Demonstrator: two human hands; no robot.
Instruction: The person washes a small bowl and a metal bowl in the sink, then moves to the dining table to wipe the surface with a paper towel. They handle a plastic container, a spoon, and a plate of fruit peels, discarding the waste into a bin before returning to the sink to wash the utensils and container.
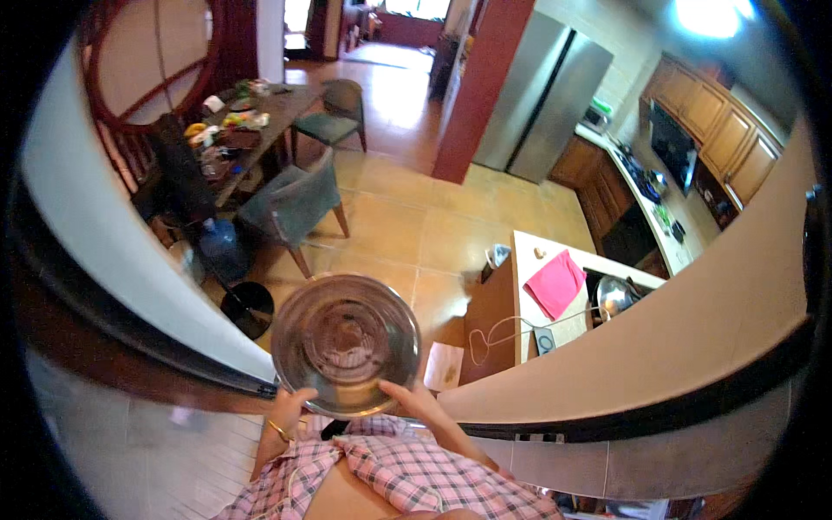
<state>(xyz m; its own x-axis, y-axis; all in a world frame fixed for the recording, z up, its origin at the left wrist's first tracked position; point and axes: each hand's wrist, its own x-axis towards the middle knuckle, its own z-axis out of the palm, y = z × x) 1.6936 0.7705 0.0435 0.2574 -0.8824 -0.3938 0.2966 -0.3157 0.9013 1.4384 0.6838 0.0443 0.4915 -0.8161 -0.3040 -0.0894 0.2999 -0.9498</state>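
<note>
A round stainless steel basin [348, 341] is held in front of my body between both hands, its open side facing up. My left hand [290, 406], with a gold bracelet at the wrist, grips the basin's near left rim with the thumb over the edge. On the near right rim lies the thumb of my right hand [413, 398], its fingers hidden under the basin. The inside of the basin is shiny and shows reflections; whether it holds water cannot be told.
A doorway frame curves around me. Ahead right, a counter [520, 286] bears a pink cloth [557, 284] and a metal pot [614, 297]. At left are an armchair [302, 201], a cluttered table [279, 117], a water jug [223, 247] and a black round object [247, 309]. A fridge [536, 91] stands beyond.
</note>
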